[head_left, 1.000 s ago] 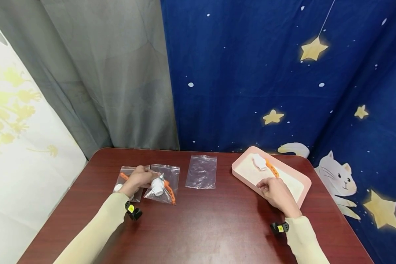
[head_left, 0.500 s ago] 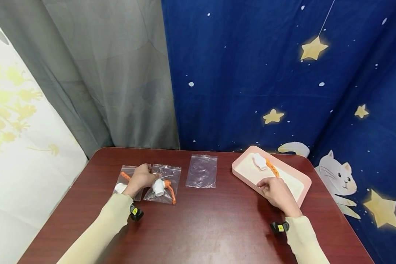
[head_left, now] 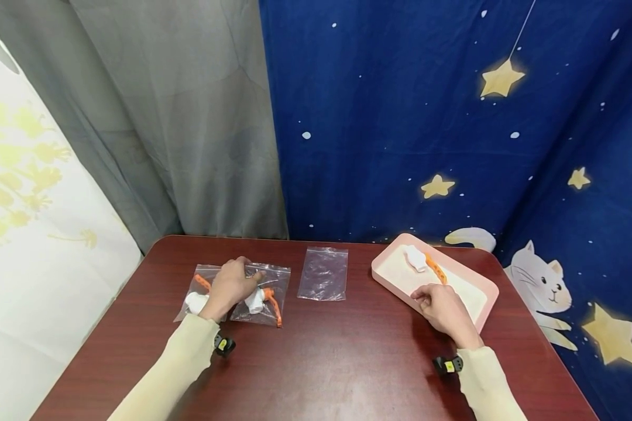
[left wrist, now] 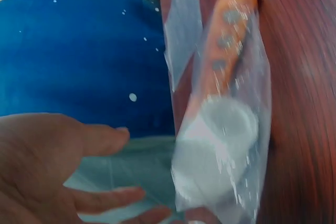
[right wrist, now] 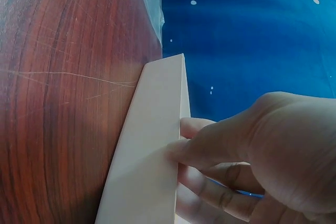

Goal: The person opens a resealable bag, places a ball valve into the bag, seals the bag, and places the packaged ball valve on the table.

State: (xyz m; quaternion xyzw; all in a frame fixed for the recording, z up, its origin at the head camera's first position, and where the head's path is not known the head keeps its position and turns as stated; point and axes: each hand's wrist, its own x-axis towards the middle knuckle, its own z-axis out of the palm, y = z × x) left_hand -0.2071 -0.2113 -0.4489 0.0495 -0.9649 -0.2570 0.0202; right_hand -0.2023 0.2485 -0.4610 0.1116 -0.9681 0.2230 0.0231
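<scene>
Three clear plastic zip bags lie in a row on a reddish-brown wood-grain table [head_left: 321,356]. A person's left hand [head_left: 234,283] is over the first two, its thumb and fingers extended and spread apart with nothing in their grasp; whether any fingertip touches the plastic, I cannot tell. Partly under its wrist, the leftmost clear bag [head_left: 193,290] contains a rounded white piece [head_left: 195,302] and an orange strip [head_left: 202,282]. Just to its right, the middle clear bag [head_left: 272,285] contains a white plastic body [head_left: 254,302] joined to an orange perforated strap [head_left: 274,307]; the left wrist view shows both close to the hand, slightly blurred. Farther right, the third clear bag [head_left: 323,273] lies flat near the table's back edge.

The person's right hand [head_left: 442,307] pinches the near wall of a pale pink rectangular tray [head_left: 469,292], thumb against the outside, fingers over the inner side, with only the wall's thickness between them. Toward the tray's far left corner rests a white plastic piece with an orange strap [head_left: 416,258], well apart from both bagged ones. Behind the table hang a plain grey curtain [head_left: 216,146] and a dark blue star-patterned curtain [head_left: 358,117].
</scene>
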